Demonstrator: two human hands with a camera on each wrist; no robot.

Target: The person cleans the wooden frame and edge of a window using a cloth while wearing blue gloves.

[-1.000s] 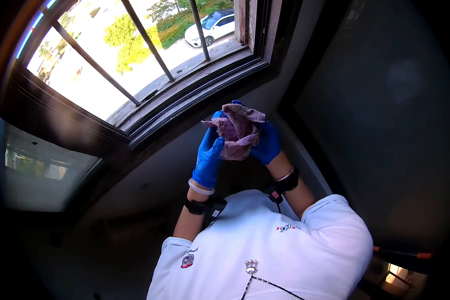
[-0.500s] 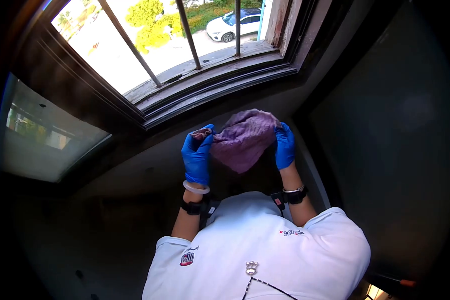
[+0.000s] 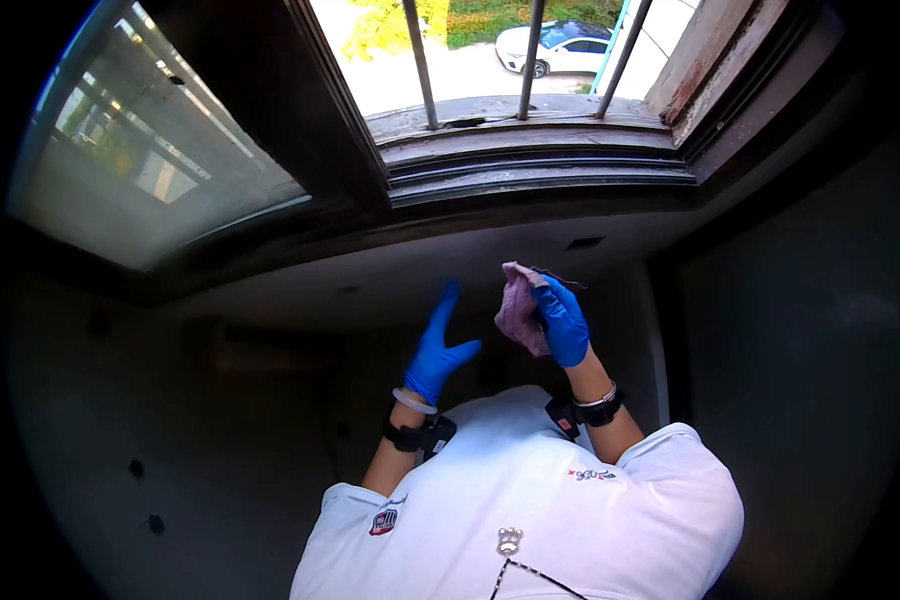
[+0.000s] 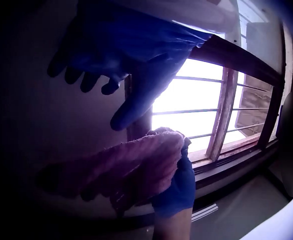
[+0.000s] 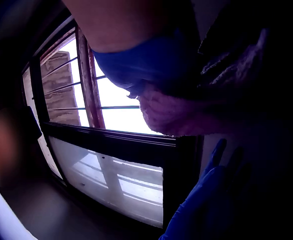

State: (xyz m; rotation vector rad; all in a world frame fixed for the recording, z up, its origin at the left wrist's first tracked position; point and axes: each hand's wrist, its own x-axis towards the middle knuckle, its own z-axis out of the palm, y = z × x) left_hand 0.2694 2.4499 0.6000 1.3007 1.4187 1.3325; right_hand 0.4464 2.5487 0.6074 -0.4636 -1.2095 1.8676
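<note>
A crumpled purple cloth [image 3: 518, 312] hangs from my right hand [image 3: 564, 325], which wears a blue glove and grips it by one side. To its left, apart from the cloth, my left hand [image 3: 436, 352] is held in the air, also blue-gloved, thumb and fingers spread and nothing in it. In the left wrist view the cloth [image 4: 151, 162] droops below the spread left hand [image 4: 131, 55], and the right hand [image 4: 179, 192] shows behind it. The right wrist view shows the cloth [image 5: 171, 112] dimly lit under the right glove, with the left hand [image 5: 201, 200] lower down.
Ahead is an open window with metal bars [image 3: 526, 60] and a dark sill track [image 3: 540, 172]. A glass pane [image 3: 160, 150] in a dark frame stands at the left. Below the sill runs a pale wall [image 3: 390, 275]; a dark panel [image 3: 800, 400] rises at the right.
The cloth was bunched between both hands, then stretched between them. Now the left hand has let go, its fingers spread, and the right hand alone holds it. The view has turned left.
</note>
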